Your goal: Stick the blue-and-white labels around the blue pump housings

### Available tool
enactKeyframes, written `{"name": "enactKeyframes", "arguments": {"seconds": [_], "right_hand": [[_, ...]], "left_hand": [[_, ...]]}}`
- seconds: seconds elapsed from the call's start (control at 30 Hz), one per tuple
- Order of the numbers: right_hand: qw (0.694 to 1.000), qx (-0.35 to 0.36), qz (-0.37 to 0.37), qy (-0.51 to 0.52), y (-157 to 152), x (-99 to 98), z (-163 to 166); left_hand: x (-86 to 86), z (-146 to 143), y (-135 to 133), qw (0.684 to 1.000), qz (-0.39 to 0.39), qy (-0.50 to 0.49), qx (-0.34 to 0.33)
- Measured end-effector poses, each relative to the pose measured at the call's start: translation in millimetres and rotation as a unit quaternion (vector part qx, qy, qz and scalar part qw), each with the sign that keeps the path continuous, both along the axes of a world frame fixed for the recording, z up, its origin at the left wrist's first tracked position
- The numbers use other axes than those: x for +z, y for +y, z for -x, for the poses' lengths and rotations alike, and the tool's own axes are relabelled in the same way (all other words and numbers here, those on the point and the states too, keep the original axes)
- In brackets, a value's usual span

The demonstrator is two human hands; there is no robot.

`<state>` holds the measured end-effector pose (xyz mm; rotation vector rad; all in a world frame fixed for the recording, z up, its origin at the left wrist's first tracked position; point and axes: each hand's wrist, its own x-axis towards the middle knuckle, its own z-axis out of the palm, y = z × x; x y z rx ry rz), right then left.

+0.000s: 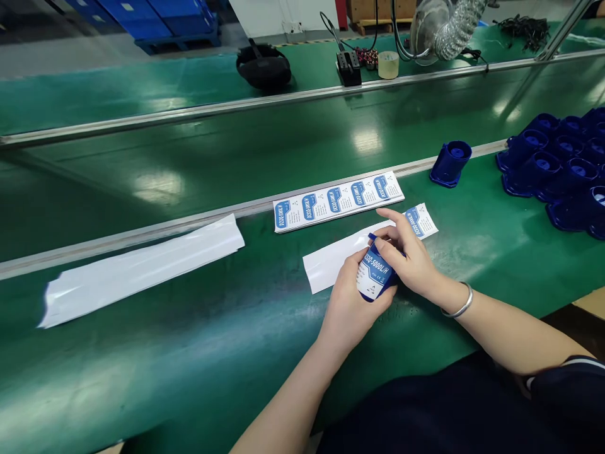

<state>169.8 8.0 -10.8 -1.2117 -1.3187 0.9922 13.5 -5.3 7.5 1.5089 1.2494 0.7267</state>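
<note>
Dark clothing (472, 410) fills the frame at five o'clock, and both bare forearms rise from it to meet over the green bench (236, 353). The left hand (352, 302) is wrapped around the lower body of a small blue part (369, 291), gripping it from beneath. The right hand (411, 258), with a bracelet (460, 306) on its wrist, closes over the upper end, thumb and fingers on the white-and-blue label (375, 271) and the index finger stretched out toward eleven o'clock. The part is held just above the bench, over a mostly stripped backing strip (331, 261) that keeps one last sticker (420, 221) at its one o'clock end. The step looks to be pressing the label down onto the curved body. To do it well, the left hand should probably hold the part steady while the right thumb rubs from the label's middle outward, so that no bubble or lifted corner remains and the print sits square. A full label sheet (338, 200) lies at twelve o'clock from the hands, along the metal rail (142, 236). Spent backing sheets (142, 268) lie at nine o'clock. A lone blue housing (451, 162) stands at one o'clock, and a cluster of blue housings (562, 164) lies at two o'clock, well apart.
</note>
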Motion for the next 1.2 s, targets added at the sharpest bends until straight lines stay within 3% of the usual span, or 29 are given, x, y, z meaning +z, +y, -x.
{"name": "enactKeyframes", "arguments": {"seconds": [0.1,0.23,0.33,0.43,0.57,0.83,1.03,1.2], "right_hand": [[0.999,0.011,-0.045,-0.014,-2,1.4,-3],[0.987,0.061,-0.148,-0.027,-6,4.2,-5],[0.972,0.104,-0.205,-0.047,-10,5.8,-4],[0.967,0.104,-0.221,-0.073,-12,6.1,-2],[0.975,0.082,-0.195,-0.064,-13,5.0,-1],[0.981,0.058,-0.169,-0.072,-18,3.8,1],[0.983,0.045,-0.145,-0.105,-18,3.9,0],[0.985,0.045,-0.106,-0.131,-16,4.0,-1]], "left_hand": [[2.4,3,4,0.989,0.085,-0.119,-0.004],[1.4,7,12,0.903,0.26,-0.335,0.065],[0.5,7,13,0.867,0.317,-0.378,0.069],[1.6,5,10,0.855,0.328,-0.398,0.056],[2.2,3,5,0.871,0.301,-0.385,0.053],[-1.2,2,4,0.937,0.159,-0.31,-0.009],[3.7,-1,1,0.986,0.037,-0.158,-0.035],[-0.7,-4,1,0.997,-0.002,-0.071,-0.013]]}}
